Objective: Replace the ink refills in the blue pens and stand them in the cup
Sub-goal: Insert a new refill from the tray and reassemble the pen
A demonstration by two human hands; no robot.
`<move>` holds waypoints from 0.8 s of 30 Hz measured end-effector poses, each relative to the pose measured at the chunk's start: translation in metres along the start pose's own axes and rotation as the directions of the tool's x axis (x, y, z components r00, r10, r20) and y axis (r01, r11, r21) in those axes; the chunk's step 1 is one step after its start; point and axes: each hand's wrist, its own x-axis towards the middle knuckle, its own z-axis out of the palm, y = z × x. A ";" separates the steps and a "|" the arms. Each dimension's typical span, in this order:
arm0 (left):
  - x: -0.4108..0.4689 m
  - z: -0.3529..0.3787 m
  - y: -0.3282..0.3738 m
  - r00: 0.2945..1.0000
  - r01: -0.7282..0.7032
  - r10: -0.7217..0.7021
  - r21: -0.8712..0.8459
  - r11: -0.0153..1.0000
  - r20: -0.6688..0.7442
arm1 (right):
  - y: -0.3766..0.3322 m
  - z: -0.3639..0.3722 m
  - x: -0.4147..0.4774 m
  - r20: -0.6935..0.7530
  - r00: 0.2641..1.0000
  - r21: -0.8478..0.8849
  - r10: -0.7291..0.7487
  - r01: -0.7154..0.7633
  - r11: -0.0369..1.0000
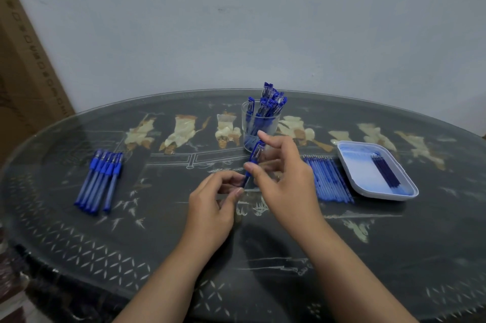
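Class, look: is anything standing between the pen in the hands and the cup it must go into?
Nothing visible. The pen in the left hand and right hand is just before the cup; pens already in it crowd its opening.

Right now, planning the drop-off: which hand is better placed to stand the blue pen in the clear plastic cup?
Right hand: it grips the blue pen nearest the clear plastic cup; left hand pinches the lower end.

Blue pens (98,180) on a black, patterned counter (79,244)
Cream figures and pale diamond lattice cover it; right of the right hand (284,178) lie light-blue refills (328,180) and a white tray (365,183) holding navy refills (385,170).
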 end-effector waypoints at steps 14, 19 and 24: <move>0.018 -0.053 -0.025 0.980 0.150 -0.200 0.605 0.782 0.016 | -0.028 -0.030 0.082 -0.399 0.917 0.050 -0.022 0.046 0.998; 0.017 -0.051 -0.032 0.945 0.148 -0.315 0.756 0.638 0.081 | -0.024 -0.025 0.111 -0.414 0.908 -0.054 -0.073 0.056 0.997; 0.016 -0.051 -0.034 0.949 0.141 -0.304 0.762 0.632 0.077 | -0.007 -0.012 0.113 -0.279 0.959 -0.186 -0.039 -0.014 0.982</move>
